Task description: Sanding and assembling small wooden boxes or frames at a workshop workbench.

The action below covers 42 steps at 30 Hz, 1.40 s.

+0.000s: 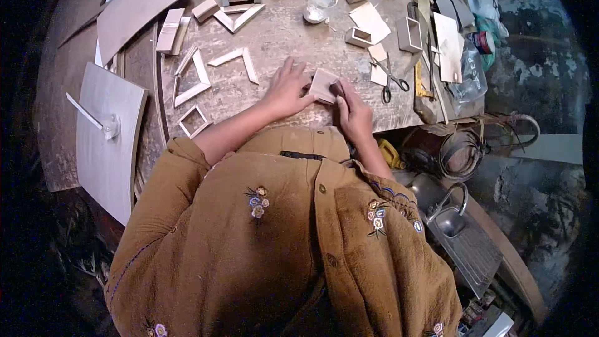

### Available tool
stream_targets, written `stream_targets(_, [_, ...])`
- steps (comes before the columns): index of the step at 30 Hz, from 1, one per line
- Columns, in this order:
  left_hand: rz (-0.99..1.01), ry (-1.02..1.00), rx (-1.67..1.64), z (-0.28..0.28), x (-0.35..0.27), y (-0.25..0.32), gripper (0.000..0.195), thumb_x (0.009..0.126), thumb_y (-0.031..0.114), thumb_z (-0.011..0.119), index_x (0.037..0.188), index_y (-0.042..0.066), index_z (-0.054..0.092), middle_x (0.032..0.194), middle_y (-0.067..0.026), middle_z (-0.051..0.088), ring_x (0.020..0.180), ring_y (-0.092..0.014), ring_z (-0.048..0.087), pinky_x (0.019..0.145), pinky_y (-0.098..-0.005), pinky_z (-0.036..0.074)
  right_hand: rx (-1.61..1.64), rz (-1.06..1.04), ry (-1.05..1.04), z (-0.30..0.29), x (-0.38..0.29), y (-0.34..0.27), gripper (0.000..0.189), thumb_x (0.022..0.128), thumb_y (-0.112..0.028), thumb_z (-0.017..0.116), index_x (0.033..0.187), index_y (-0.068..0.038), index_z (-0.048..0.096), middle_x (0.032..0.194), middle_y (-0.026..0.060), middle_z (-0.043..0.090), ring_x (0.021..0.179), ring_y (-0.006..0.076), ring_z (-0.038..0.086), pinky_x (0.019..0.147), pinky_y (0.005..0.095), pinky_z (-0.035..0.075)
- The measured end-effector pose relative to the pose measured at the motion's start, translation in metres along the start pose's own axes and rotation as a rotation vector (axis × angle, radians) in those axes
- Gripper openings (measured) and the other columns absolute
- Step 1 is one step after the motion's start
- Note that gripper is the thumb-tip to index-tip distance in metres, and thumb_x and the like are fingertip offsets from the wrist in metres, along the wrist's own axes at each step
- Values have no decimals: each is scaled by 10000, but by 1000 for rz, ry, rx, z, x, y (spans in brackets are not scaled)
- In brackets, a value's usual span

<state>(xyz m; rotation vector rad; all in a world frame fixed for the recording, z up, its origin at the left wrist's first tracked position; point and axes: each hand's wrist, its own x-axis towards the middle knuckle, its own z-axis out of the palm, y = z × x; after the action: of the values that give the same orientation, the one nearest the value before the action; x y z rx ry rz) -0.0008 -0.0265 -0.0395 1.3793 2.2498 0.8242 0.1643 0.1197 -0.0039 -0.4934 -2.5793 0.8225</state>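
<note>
A small flat-topped wooden box or block [323, 85] lies near the bench's front edge, between my two hands. My left hand [290, 89] rests on the bench at its left, fingers apart, with the thumb against its lower left corner. At its right side is my right hand [354, 110], bent around a small dark brown piece [336, 87] that touches the top; it could be folded sandpaper, but I cannot tell. To the left lie an L-shaped moulding piece [243, 58], a three-sided moulding frame [201, 72] and a small open wooden frame [194, 120].
Black-handled scissors [395, 83] lie right of my hands, near small open boxes [359, 36]. Farther back stands a clear cup of pale paste [319, 5]. A glue-smeared lump with a stick [110, 126] sits on a board at left. A yellow-framed saw [421, 82] lies near the right edge.
</note>
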Motion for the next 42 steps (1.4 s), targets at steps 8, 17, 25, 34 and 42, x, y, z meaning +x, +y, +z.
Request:
stream_targets(8, [7, 14, 13, 4, 4, 7, 433, 840, 380, 679, 1120, 50, 670, 1497, -196, 387, 1441, -466, 186, 1149, -573, 208, 26, 293, 101, 8, -3, 27, 380, 970, -199, 541, 1347, -156, 558, 1152, 177, 668, 1005, 359, 663, 831, 420, 526])
stream_targets(17, [-12, 21, -7, 3, 3, 9, 445, 831, 366, 685, 1164, 73, 666, 1490, -173, 402, 1440, -456, 197, 1149, -573, 214, 42, 294, 115, -4, 10, 33, 373, 962, -186, 560, 1335, -174, 569, 1213, 150, 647, 1112, 347, 621, 905, 390, 514])
stream_targets(25, [-18, 2, -1, 0, 3, 6, 433, 831, 333, 679, 1177, 73, 663, 1486, -168, 407, 1438, -452, 206, 1147, -571, 220, -103, 393, -77, -9, 19, 42, 358, 969, -209, 548, 1325, -181, 576, 1226, 162, 636, 1086, 369, 622, 891, 404, 513])
stream_targets(34, [-25, -22, -9, 1, 3, 5, 431, 844, 341, 665, 1188, 81, 663, 1486, -165, 411, 1450, -433, 190, 1150, -560, 210, 101, 320, 65, 0, 13, 44, 378, 968, -230, 564, 1338, -153, 570, 1245, 180, 626, 1146, 362, 605, 943, 396, 491])
stream_targets(42, [-284, -54, -465, 14, 22, -3, 350, 830, 250, 683, 1088, 14, 700, 994, -105, 725, 927, -198, 660, 858, -344, 502, 277, 275, 18, 21, 5, 19, 402, 968, -166, 550, 1367, -129, 542, 1302, 188, 599, 1226, 316, 575, 1001, 364, 463])
